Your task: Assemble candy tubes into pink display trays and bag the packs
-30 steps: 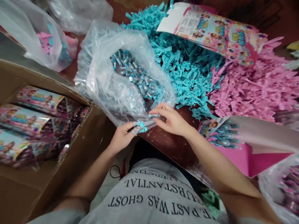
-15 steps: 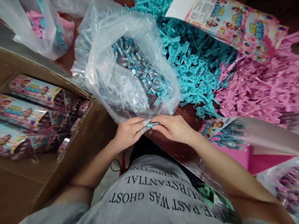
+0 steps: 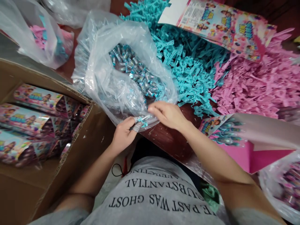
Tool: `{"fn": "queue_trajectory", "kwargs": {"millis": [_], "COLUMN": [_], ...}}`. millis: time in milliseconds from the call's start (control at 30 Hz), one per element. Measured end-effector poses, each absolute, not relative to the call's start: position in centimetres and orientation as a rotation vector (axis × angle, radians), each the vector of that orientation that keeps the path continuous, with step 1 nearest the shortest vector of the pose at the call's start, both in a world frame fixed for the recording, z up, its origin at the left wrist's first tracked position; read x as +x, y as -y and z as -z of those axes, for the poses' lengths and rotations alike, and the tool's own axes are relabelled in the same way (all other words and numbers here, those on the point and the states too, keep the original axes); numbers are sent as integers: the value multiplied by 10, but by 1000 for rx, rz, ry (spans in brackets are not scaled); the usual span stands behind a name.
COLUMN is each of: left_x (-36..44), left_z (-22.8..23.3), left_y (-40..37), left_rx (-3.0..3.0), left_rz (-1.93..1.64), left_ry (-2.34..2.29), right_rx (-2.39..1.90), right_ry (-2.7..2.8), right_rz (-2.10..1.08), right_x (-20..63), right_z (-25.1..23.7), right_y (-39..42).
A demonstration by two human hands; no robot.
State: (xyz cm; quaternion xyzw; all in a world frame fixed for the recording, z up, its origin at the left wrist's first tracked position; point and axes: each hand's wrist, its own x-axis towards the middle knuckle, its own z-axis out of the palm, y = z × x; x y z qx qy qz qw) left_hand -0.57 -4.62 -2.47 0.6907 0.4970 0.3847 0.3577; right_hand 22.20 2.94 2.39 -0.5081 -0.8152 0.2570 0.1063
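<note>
My left hand (image 3: pixel 125 132), with silvery wrapping on its fingers, pinches a small light-blue plastic piece (image 3: pixel 142 121) at the near edge of a clear plastic bag (image 3: pixel 98 75). My right hand (image 3: pixel 167 114) is over the bag's near rim, to the right of the blue piece and apart from it. Its fingers are curled together; whether they hold anything is hidden. Inside the bag lies a heap of small clear capsules (image 3: pixel 138 73) with blue ends.
Light-blue plastic pieces (image 3: pixel 192 72) and pink ones (image 3: pixel 260 84) are piled beyond. Printed cards (image 3: pixel 225 23) lie on top. At left stands a cardboard box (image 3: pixel 77 137) holding printed packs (image 3: pixel 37 97). An opened pink package (image 3: pixel 236 153) and another filled bag (image 3: pixel 269 178) are at right.
My right hand has come away from the piece in my left hand and moved up over the bag's rim. My left hand has shifted slightly left, keeping the blue piece. The view has shifted a little.
</note>
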Motion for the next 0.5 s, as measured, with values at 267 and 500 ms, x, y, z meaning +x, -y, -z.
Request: {"fn": "queue_trajectory", "kwargs": {"millis": [267, 500], "left_x": [23, 41], "left_z": [21, 19], "left_y": [40, 39], "left_rx": [1192, 819], "left_rz": [-1027, -811], "left_ry": [-1128, -1064], "right_rx": [-1685, -1216], "right_ry": [2316, 1627], "right_rz": [-429, -1325], "right_x": [207, 275], "right_z": [-20, -16], "right_y": [-84, 39]}}
